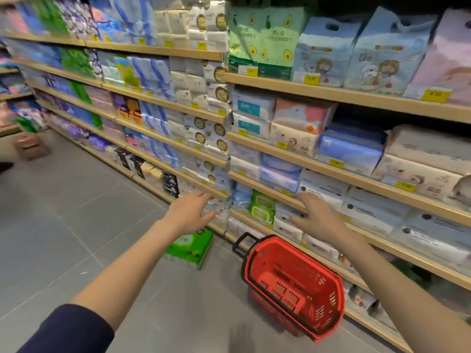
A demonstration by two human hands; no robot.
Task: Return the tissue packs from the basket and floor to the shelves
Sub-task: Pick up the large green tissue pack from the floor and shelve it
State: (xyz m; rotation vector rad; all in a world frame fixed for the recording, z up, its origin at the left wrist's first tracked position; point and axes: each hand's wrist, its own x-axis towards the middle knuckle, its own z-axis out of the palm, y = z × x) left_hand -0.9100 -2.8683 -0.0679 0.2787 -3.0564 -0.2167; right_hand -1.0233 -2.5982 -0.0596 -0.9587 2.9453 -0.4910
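Observation:
A green tissue pack [190, 247] lies on the grey floor in front of the shelves. To its right stands a red shopping basket [328, 299] with a black handle, and I see nothing inside it. My left hand [191, 212] reaches out above the green pack toward a low shelf, fingers spread and holding nothing. My right hand [314, 216] is stretched toward the white tissue packs [288, 212] on a low shelf [257, 187], fingers straight, at or near the shelf's edge.
Long wooden shelves [331, 94] packed with tissue packs run along the aisle from left to right. Grey tiled floor [63, 212] stretches to the left. A brown box [31, 146] sits on the floor far left, near another display.

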